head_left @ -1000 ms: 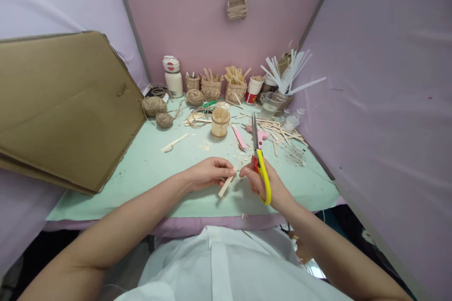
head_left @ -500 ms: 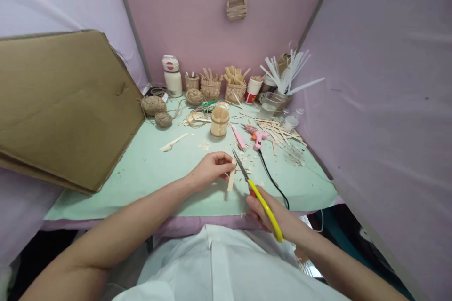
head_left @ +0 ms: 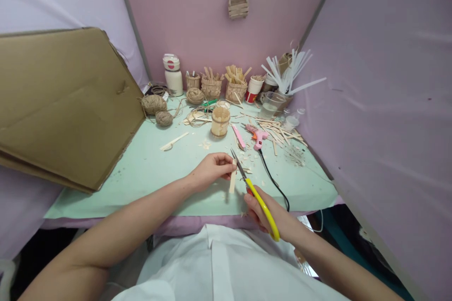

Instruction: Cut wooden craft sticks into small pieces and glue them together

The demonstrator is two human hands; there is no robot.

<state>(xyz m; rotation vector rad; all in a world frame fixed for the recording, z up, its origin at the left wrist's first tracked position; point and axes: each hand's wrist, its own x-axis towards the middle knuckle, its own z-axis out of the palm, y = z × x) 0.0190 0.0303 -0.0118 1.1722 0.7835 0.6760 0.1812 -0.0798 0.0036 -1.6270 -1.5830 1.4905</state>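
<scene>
One big mint-green counter (head_left: 141,174): carries pretty much all of the stuff here, with wood scraps scattered around the middle.
Cardboard (head_left: 63,103): big brown folded piece standing at a tilt along the left side.
Loose wood pile (head_left: 282,131): thin pieces kinda heaped every which way, toward the right.
Left hand (head_left: 213,169): over the near-middle part, grip pinched on the wood strip between thumb and fingers.
Right hand (head_left: 261,207): near the front edge, grip closed around the scissors' handles.
Scissors (head_left: 264,209): yellow handle on the near end, blades slightly apart and pointing up and away, right next to the strip and the left fingertips. Can't tell if the blades actually touch it.
Glue gun (head_left: 259,137): pink, lying past the scissors, black cord (head_left: 271,176) trailing toward the front edge.
Wooden tub (head_left: 220,122): little banded one, upright beyond the left hand.
Pink tool (head_left: 238,136): lying flat between tub and glue gun.
Wood strip (head_left: 232,182): pale and flat, top end in the left fingers, free end hanging toward the front edge.
</scene>
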